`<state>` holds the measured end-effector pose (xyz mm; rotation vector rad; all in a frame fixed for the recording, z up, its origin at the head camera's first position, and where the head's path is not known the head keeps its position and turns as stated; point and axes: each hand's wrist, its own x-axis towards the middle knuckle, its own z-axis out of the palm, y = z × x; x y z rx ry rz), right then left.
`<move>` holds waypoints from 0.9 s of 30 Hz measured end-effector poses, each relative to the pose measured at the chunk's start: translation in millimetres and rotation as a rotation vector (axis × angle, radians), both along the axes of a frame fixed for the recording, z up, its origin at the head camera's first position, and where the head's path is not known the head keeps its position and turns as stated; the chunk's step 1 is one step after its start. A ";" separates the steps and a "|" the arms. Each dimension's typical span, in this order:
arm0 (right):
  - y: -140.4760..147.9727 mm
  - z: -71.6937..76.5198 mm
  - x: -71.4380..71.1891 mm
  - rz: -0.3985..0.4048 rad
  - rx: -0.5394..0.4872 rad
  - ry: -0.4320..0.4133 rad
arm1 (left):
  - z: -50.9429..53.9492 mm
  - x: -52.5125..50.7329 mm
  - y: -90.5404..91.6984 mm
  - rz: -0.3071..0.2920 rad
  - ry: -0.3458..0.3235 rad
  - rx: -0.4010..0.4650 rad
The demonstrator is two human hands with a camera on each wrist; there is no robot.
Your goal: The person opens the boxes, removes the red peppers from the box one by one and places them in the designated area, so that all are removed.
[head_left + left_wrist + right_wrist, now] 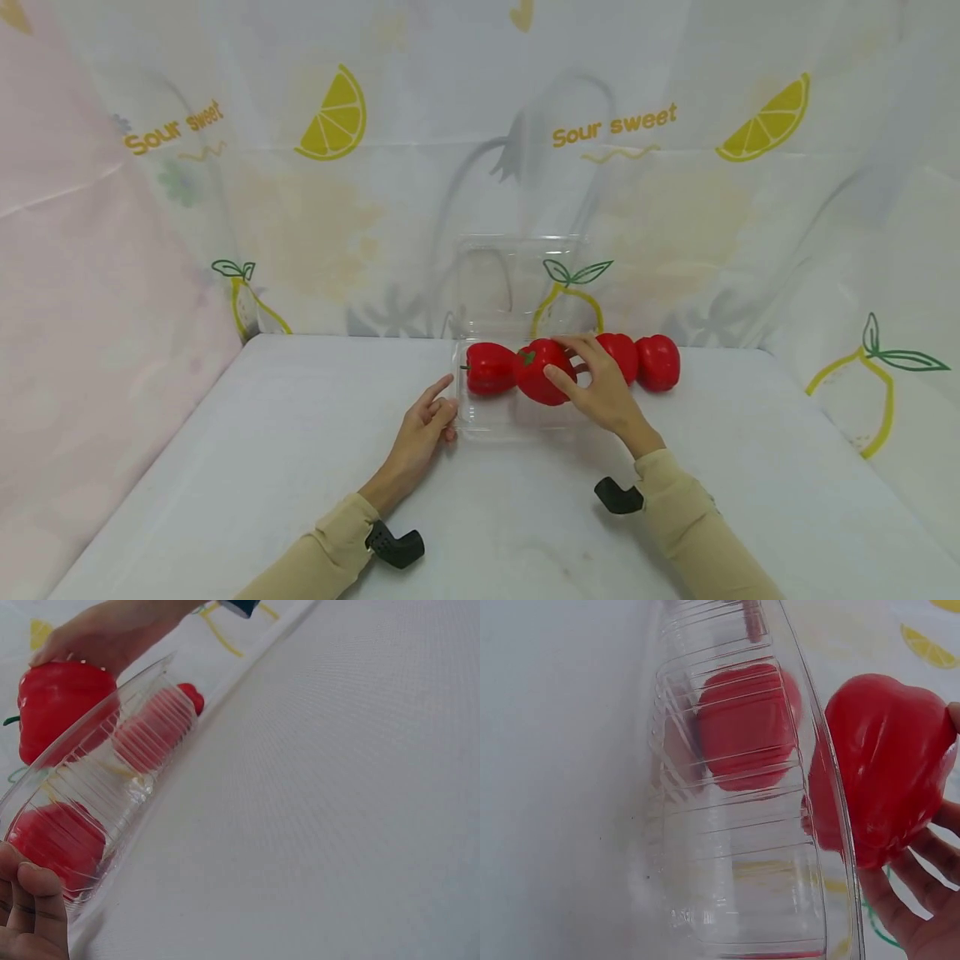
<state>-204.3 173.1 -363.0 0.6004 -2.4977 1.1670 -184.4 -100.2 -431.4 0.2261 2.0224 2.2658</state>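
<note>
A clear plastic box (487, 425) with its lid raised holds a red pepper (491, 369) lying on its side at the left end. My right hand (600, 387) grips another red pepper (545, 372) by its right side, above the box's middle. In the right wrist view this gripped pepper (885, 765) hangs over the box's rim, fingers curled round it. My left hand (423, 429) is at the box's left edge, its index finger stretched out and the others bent; in the left wrist view its fingertips (37, 879) are beside the near wall.
Two more red peppers, one (619, 358) partly behind my right hand and one (658, 363) beyond it, stand on the white table (300, 433) right of the box. A printed cloth (420, 192) hangs behind; the raised clear lid (495, 283) stands against it.
</note>
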 end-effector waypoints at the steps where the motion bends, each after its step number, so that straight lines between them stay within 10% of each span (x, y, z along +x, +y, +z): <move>1: 1.4 0.4 -0.1 -0.005 -0.012 0.000 | 0.1 0.1 -0.3 -0.002 0.000 -0.002; 27: 34.5 4.6 2.6 -0.142 -0.115 -0.043 | -0.7 -0.6 -1.2 -0.012 0.000 -0.002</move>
